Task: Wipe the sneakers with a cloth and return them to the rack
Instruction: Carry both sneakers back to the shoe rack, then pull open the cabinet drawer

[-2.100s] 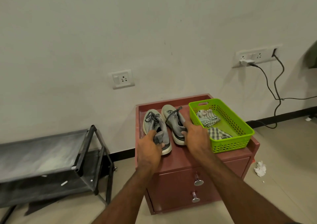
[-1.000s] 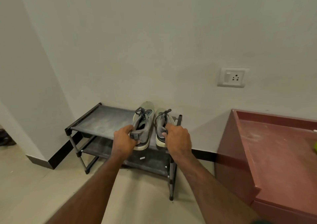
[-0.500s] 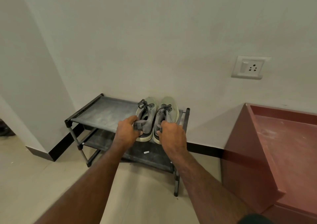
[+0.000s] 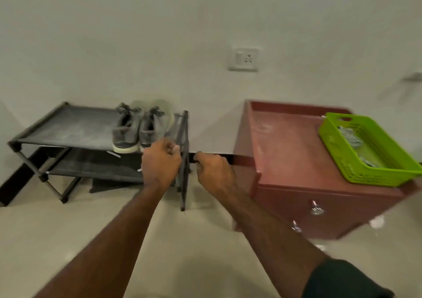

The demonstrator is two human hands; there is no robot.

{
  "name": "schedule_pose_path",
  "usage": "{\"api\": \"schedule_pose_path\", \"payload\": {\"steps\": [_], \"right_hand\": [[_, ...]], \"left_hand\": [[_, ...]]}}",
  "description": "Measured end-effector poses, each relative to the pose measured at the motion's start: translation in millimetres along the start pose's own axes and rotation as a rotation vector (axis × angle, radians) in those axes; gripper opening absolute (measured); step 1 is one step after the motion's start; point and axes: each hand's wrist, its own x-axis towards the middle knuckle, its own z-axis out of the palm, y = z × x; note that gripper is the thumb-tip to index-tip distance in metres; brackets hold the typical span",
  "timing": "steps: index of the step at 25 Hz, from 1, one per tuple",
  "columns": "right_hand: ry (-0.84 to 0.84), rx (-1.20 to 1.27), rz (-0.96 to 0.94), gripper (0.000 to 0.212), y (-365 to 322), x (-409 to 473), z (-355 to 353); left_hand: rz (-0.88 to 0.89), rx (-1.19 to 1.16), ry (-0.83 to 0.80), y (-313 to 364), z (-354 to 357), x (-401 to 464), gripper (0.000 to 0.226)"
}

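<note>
Two grey sneakers with pale soles stand side by side on the right end of the black rack's top shelf [image 4: 68, 128], heels toward me: the left sneaker [image 4: 126, 130] and the right sneaker [image 4: 153, 126]. My left hand [image 4: 161, 163] hangs just in front of the right sneaker's heel, fingers curled, holding nothing. My right hand [image 4: 214, 168] is right of the rack's end post, fingers curled and empty. Checked cloths [image 4: 350, 139] lie in the green basket [image 4: 365, 172].
A red-brown drawer cabinet [image 4: 285, 151] stands right of the rack, with the green basket on its right side. The rack has a lower shelf [image 4: 91, 166]. A wall socket [image 4: 243, 59] is above. Beige floor lies in front.
The sneakers were carried from the cabinet top to the rack's top shelf and set down. Both hands have let go and drawn back toward me and to the right.
</note>
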Motion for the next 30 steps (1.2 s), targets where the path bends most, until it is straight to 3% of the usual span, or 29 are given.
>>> {"api": "schedule_pose_path", "payload": {"steps": [3,7,9,11,14,16,22,30], "right_hand": [[-0.067,-0.098,-0.014,0.004,59,-76,-42],[-0.169,-0.273,0.213,0.005,155,-165,-95],[-0.189,-0.279,0.420,0.005,199,-194,-108],[-0.260,-0.246,0.566,0.027,229,-211,-104],[-0.418,-0.231,0.663,0.060,247,-226,-83],[-0.416,-0.244,0.652,0.066,254,-226,-68],[-0.226,-0.091,0.701,0.059,260,-211,-54],[-0.347,-0.232,0.733,0.029,216,-235,-79]], "left_hand": [[0.145,0.050,-0.364,60,46,-52,0.017],[0.185,0.066,-0.537,108,87,-110,0.011],[0.250,0.140,-0.559,109,101,-132,0.020],[0.312,0.169,-0.561,106,109,-141,0.035],[0.398,0.315,-0.626,103,114,-143,0.048],[0.433,0.377,-0.636,98,120,-139,0.055],[0.420,0.355,-0.691,97,131,-145,0.062],[0.446,0.327,-0.734,84,134,-148,0.062]]}}
